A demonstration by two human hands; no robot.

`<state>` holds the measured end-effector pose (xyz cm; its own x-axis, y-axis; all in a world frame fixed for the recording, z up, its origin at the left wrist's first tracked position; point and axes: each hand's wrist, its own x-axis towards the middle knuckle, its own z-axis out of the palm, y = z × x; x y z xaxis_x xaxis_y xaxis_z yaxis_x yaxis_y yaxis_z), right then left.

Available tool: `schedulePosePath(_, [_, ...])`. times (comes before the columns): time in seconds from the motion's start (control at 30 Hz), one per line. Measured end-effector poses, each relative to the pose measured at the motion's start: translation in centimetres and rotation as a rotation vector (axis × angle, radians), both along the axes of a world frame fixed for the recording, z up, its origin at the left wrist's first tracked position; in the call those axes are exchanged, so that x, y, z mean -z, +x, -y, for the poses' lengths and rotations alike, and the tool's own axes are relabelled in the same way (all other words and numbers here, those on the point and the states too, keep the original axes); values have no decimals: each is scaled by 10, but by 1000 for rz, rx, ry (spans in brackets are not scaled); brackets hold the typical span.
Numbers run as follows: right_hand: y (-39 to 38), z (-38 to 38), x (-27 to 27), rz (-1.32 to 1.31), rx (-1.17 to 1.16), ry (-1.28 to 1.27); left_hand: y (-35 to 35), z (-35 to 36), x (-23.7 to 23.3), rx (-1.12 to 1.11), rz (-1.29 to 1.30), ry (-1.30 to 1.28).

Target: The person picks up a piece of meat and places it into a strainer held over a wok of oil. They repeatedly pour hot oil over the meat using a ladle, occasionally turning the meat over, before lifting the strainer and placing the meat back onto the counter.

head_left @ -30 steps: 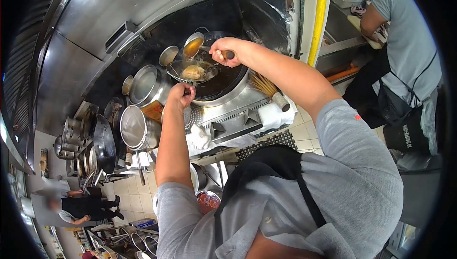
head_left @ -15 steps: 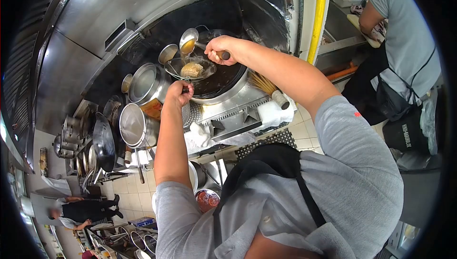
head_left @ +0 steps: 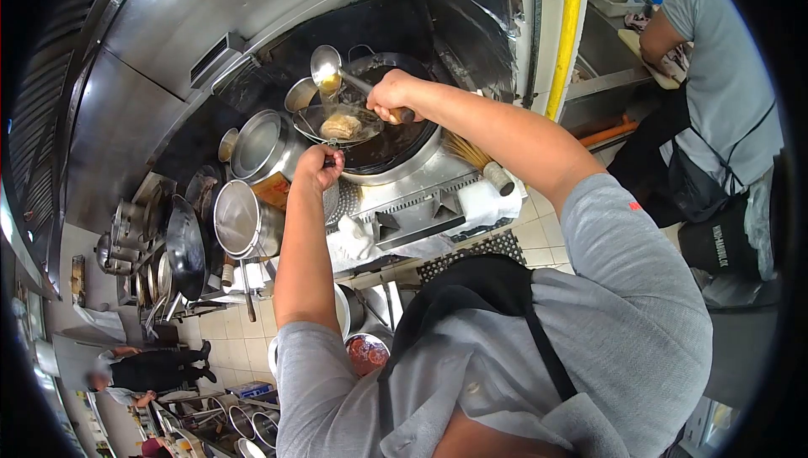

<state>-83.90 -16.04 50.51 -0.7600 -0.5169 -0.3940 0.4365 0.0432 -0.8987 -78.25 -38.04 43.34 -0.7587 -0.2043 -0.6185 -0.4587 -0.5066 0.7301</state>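
My right hand (head_left: 390, 98) is closed round the wooden-ended handle of a ladle (head_left: 325, 64). The ladle's bowl is tilted, and oil runs from it over a pale golden piece of food (head_left: 341, 126). That piece lies in a wire strainer (head_left: 310, 125), whose handle end my left hand (head_left: 320, 166) grips. The strainer is over the left side of a large dark wok (head_left: 383, 151) of oil. Behind the strainer, a small metal ladle or cup (head_left: 300, 94) is partly visible.
Left of the wok are a lidded metal pot (head_left: 257, 145) and a pot topped with a fine sieve (head_left: 244, 214). A bamboo brush (head_left: 480, 159) lies at the stove's right edge, near a white cloth (head_left: 488, 205). A co-worker (head_left: 724, 96) stands at the right counter.
The ladle's bowl has shifted slightly left and up, and tips further, while my right hand has moved slightly right. The strainer stays nearly in place. The food looks slightly turned.
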Motion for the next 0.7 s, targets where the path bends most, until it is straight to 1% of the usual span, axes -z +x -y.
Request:
schedulePosePath(0.07, [6, -8, 2, -239, -64, 202, 2, 4, 1, -2, -7, 3])
schedulePosePath(0.1, [-11, -4, 18, -327, -137, 342, 3, 7, 2, -1, -12, 6])
schedulePosePath(0.13, [-25, -3, 37, -330, -144, 340, 5, 10, 4, -8, -13, 5])
schedulePosePath(0.2, [-33, -7, 48, -478, -158, 488, 8, 16, 5, 5, -6, 64])
schedulePosePath(0.27, [-34, -9, 56, -799, -119, 850, 13, 20, 5, -15, -19, 49])
schedulePosePath(0.3, [-29, -12, 63, -773, -7, 809, 15, 22, 5, -25, -21, 49])
schedulePosePath(0.33, [-34, -13, 75, -775, -12, 806, 17, 24, 5, -34, -22, 50])
schedulePosePath(0.4, [-49, -13, 110, -777, -10, 922, 18, 31, 7, -29, -11, 57])
schedulePosePath(0.43, [-49, -16, 120, -779, -12, 921, 18, 33, 7, -19, 0, 66])
schedulePosePath(0.53, [-40, -22, 129, -813, 56, 959, 22, 37, 7, 4, -6, 25])
schedulePosePath(0.6, [-35, -27, 117, -200, -5, 493, 19, 35, 9, 0, -7, -11])
schedulePosePath(0.63, [-47, -30, 121, 255, 12, 47, 18, 33, 10, -9, -9, -49])
schedulePosePath(0.67, [-52, -37, 114, 609, 15, -159, 17, 33, 12, -2, -9, -49])
schedulePosePath(0.7, [-57, -43, 111, 716, 27, -306, 17, 32, 13, 5, -21, -66])
